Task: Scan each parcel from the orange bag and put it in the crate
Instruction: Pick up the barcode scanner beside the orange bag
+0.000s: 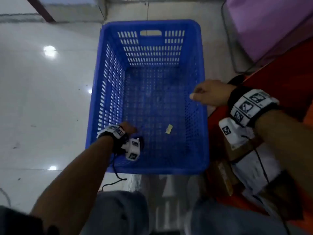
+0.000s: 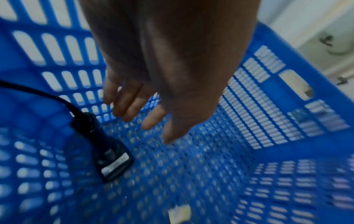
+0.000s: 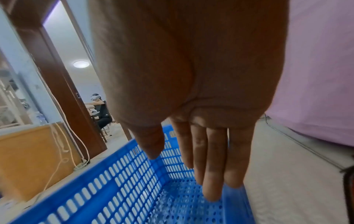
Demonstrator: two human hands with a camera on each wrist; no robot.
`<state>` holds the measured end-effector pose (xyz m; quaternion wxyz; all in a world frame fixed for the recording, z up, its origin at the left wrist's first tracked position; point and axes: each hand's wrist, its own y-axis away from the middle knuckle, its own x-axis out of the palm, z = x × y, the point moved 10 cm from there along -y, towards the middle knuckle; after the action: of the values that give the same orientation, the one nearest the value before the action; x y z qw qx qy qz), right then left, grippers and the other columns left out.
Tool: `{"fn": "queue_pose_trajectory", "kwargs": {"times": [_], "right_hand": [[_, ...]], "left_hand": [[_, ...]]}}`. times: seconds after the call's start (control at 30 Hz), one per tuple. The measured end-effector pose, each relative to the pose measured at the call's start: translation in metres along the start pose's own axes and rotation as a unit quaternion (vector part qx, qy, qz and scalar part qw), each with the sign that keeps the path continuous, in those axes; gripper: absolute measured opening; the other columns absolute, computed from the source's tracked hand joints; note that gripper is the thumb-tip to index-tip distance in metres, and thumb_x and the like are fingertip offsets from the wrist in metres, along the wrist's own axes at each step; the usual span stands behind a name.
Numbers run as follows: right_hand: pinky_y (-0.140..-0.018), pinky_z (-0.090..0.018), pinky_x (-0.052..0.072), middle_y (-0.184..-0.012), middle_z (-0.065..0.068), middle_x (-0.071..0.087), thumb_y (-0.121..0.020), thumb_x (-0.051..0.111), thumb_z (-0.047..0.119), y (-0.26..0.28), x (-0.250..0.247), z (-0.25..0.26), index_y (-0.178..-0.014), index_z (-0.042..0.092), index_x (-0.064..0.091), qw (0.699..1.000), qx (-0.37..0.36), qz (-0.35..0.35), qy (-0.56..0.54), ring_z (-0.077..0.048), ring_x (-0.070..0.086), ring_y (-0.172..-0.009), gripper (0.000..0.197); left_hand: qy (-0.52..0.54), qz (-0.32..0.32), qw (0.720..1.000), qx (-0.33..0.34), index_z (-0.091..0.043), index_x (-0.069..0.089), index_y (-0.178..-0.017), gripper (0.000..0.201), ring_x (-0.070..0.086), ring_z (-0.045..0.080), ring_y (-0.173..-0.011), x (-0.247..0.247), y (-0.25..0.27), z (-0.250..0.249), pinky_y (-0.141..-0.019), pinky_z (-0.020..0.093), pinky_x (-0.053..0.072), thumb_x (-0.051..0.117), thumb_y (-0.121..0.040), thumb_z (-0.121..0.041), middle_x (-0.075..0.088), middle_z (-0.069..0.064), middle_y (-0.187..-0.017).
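The blue slatted crate (image 1: pixel 152 23) stands on the floor in front of me; I see no parcel inside it. My left hand (image 1: pixel 129 128) reaches down into its near left corner. Its fingers (image 2: pixel 138 109) hang relaxed and hold nothing. Just beside them a black corded scanner (image 2: pixel 113 159) lies on the crate floor (image 2: pixel 191 174). My right hand (image 1: pixel 208 94) hovers over the crate's right rim with fingers (image 3: pixel 210 159) straight and empty. The orange bag (image 1: pixel 288 68) lies to the right of the crate, with a brown parcel (image 1: pixel 225 177) and a white parcel (image 1: pixel 254 167) in it.
A small yellowish paper scrap (image 1: pixel 169 128) lies on the crate floor. A purple cloth-covered surface (image 1: pixel 271 22) rises at the back right. Glossy tiled floor (image 1: pixel 42 99) spreads left of the crate. My knees (image 1: pixel 118 209) are below the crate's near rim. A seated person (image 3: pixel 101 112) shows through a doorway.
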<state>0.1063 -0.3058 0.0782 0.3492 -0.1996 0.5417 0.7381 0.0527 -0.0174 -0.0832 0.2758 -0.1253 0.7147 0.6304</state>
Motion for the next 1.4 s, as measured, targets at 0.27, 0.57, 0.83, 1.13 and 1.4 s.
{"fn": "queue_pose_trajectory", "kwargs": {"times": [0.27,0.57,0.83,1.13,1.4], "right_hand": [[-0.095,-0.046,0.052,-0.12,-0.012,0.067,-0.103,0.042,0.052,-0.022,0.022,0.012,-0.121,0.008,0.066,0.996,-0.03,-0.021,0.076,-0.031,0.064,-0.104,0.054],[-0.095,-0.05,0.053,-0.114,-0.025,0.069,-0.1,0.047,0.052,0.075,0.007,0.013,-0.118,-0.002,0.067,0.994,-0.009,-0.101,0.026,-0.035,0.068,-0.097,0.06],[-0.099,-0.039,0.053,-0.123,-0.023,0.067,-0.093,0.049,0.066,0.203,0.039,-0.058,-0.123,-0.003,0.059,0.845,0.035,-0.108,-0.523,-0.028,0.07,-0.109,0.076],[-0.064,-0.031,0.058,-0.083,-0.002,0.068,-0.099,0.058,0.028,0.263,0.017,-0.128,-0.097,0.014,0.06,0.44,-0.098,-0.32,-0.833,-0.014,0.068,-0.067,0.014],[-0.044,-0.021,0.044,-0.066,0.0,0.052,-0.096,0.064,0.02,0.27,0.081,-0.275,-0.074,0.018,0.056,0.576,0.208,-0.392,-0.686,-0.01,0.051,-0.045,0.023]], "left_hand": [[-0.049,0.078,0.99,-0.11,-0.027,0.078,-0.104,0.052,0.072,0.022,-0.099,0.029,0.003,0.023,-0.089,0.035,0.059,0.073,-0.065,-0.062,0.076,0.001,-0.112],[0.028,-0.096,0.995,0.005,-0.009,0.066,-0.127,0.034,0.064,0.028,-0.118,-0.067,0.068,-0.04,-0.067,0.023,0.049,0.061,-0.097,-0.023,0.068,0.013,-0.127],[0.46,-0.075,0.852,0.239,0.0,0.061,-0.094,0.024,0.034,0.006,-0.035,-0.147,0.176,-0.189,-0.034,0.015,0.028,0.04,-0.104,-0.005,0.039,-0.007,-0.041],[0.564,0.14,0.689,0.433,0.017,0.06,-0.112,0.035,0.062,0.025,-0.061,-0.072,0.222,-0.401,-0.068,0.03,0.053,0.055,-0.095,-0.013,0.068,0.012,-0.068],[0.351,0.028,0.915,0.198,0.005,0.06,-0.131,0.038,0.059,0.036,-0.123,0.074,0.051,-0.395,-0.083,0.019,0.053,0.055,-0.101,-0.017,0.062,0.022,-0.132]]}}
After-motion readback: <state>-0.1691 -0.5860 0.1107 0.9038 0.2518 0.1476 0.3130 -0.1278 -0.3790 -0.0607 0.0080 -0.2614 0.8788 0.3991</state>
